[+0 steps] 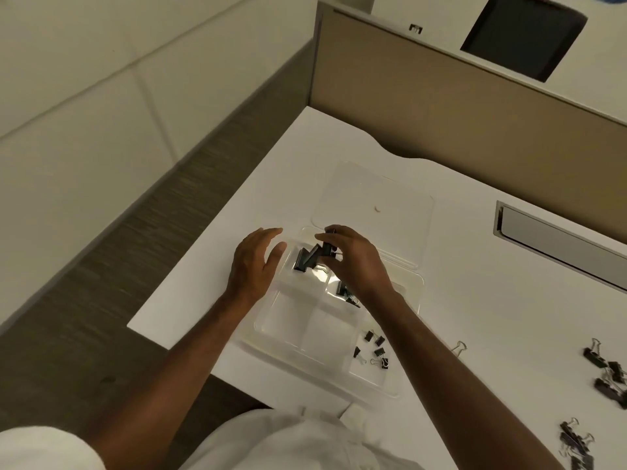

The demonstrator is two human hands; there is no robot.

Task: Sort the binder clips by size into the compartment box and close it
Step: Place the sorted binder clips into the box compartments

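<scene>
A clear plastic compartment box (291, 347) lies open on the white desk, its lid (373, 198) folded back flat. My right hand (353, 259) pinches a large black binder clip (326, 249) over the far left compartment, where other large clips (305, 259) lie. Beside that compartment, at the box's left rim, my left hand (256, 262) rests with fingers apart, holding nothing. Medium clips (346, 293) sit in a middle compartment, partly hidden by my right wrist. Several small clips (376, 347) lie in the near right compartment.
Loose binder clips (607, 378) lie on the desk at the far right, with more (576, 442) near the bottom right corner. One wire handle (459, 347) shows beside my right forearm. A metal cable slot (556, 239) is set into the desk. The desk's left edge (217, 218) drops off to the floor.
</scene>
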